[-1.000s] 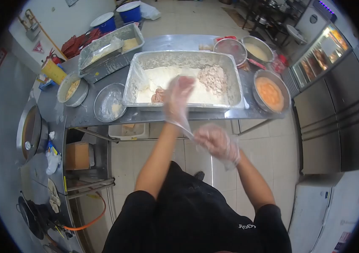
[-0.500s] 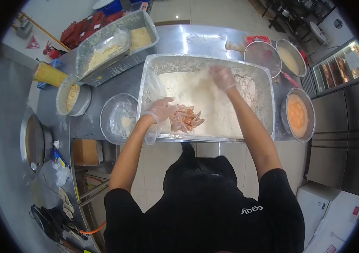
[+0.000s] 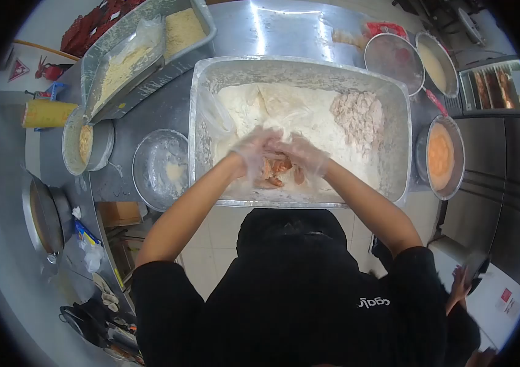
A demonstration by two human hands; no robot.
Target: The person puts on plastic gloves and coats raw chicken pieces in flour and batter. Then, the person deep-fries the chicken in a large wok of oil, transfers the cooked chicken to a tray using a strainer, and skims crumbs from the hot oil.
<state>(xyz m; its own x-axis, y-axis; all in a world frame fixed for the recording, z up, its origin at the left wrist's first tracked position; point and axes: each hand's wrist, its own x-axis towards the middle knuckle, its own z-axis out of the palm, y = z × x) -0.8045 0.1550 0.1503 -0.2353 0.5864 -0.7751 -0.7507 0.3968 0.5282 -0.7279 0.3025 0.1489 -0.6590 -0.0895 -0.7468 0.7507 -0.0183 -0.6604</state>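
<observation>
Both of my hands wear clear plastic gloves and are close together over a large metal tub (image 3: 301,68) of white flour (image 3: 327,131). Raw meat pieces (image 3: 276,177), apparently chicken, lie on the flour beneath them, partly covered. My left hand (image 3: 257,151) reaches over the pieces from the left, its fingers outstretched and slightly blurred. From the right, my right hand (image 3: 304,154) curves over the same pieces, its fingers loosely apart and smeared by motion. A heap of lumpy, flour-coated pieces (image 3: 357,116) rests at the tub's right side.
Left of the tub stand a flour-dusted bowl (image 3: 150,165) and a grey bin (image 3: 210,27) of crumbly yellowish coating. A sieve (image 3: 394,64), a bowl of pale liquid (image 3: 436,66) and a bowl of orange mixture (image 3: 440,156) are on the right. Another person's hand (image 3: 460,282) shows at lower right.
My right hand has moved left and nearer from the flour's far right side to the meat, beside my left hand. My left hand has shifted right over the pieces. Another person has appeared at lower right.
</observation>
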